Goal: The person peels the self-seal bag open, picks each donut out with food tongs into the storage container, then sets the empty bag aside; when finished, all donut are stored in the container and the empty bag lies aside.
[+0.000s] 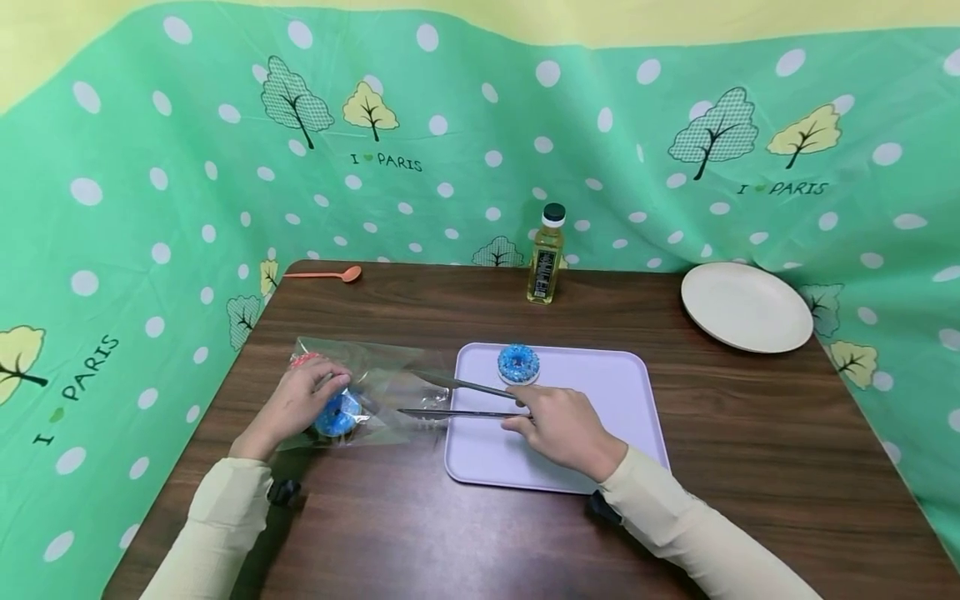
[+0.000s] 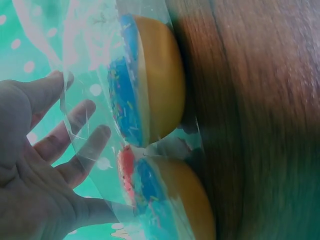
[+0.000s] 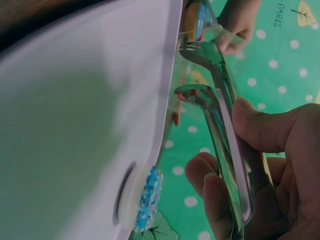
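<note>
Steadying the bag (image 1: 384,392), prob., w/ my L hand (image 1: 303,396), fingers spread against it, I'm gripping the tongs (image 1: 483,388) in my R hand (image 1: 570,429), their arms apart & tips empty by the bag's mouth. One blue donut (image 1: 517,374) is sitting on the tray (image 1: 600,400) & more donuts (image 1: 330,423) are lying in the bag, so I'm likely mid-transfer; next move's calling for reaching in & pinching one w/o snagging plastic.
</note>
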Tool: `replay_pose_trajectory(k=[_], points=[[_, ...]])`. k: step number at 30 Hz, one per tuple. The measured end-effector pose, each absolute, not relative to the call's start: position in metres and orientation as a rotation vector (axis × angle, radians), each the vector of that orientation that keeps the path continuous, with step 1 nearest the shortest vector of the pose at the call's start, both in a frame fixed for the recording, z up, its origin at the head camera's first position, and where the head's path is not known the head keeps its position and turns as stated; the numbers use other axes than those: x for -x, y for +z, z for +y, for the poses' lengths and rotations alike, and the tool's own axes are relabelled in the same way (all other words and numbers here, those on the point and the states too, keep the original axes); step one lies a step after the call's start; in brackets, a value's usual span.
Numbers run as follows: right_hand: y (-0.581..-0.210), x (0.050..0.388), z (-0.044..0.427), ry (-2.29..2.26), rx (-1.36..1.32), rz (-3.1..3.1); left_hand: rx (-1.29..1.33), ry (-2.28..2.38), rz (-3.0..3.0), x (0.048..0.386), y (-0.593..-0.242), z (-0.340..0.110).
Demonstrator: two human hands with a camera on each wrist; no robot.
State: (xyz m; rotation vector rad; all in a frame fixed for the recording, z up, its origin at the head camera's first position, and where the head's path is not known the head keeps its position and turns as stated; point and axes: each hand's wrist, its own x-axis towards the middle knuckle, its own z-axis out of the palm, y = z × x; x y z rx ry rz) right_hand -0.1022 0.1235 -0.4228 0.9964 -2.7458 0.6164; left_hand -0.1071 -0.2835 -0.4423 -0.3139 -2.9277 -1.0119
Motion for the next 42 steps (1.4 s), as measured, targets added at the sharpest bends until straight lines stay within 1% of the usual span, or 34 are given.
replay_pose_trajectory(k=[11, 22, 33, 42], points=[[-0.424, 0.104, 0.101, 0.594, -1.045, -2.754, 0.296, -1.011, -2.931, 0.107, -0.438, -0.28], [-0.428, 0.109, 0.072, 0.609, -1.156, -2.723, 0.306, -1.007, -2.924, 0.105, -0.44, -0.278], [-0.431, 0.113, 0.063, 0.699, -1.195, -2.715, 0.303, -1.019, -2.93, 0.105, -0.44, -0.278], [-0.43, 0.116, 0.053, 0.612, -1.248, -2.748, 0.332, -1.005, -2.928, 0.107, -0.439, -0.276]])
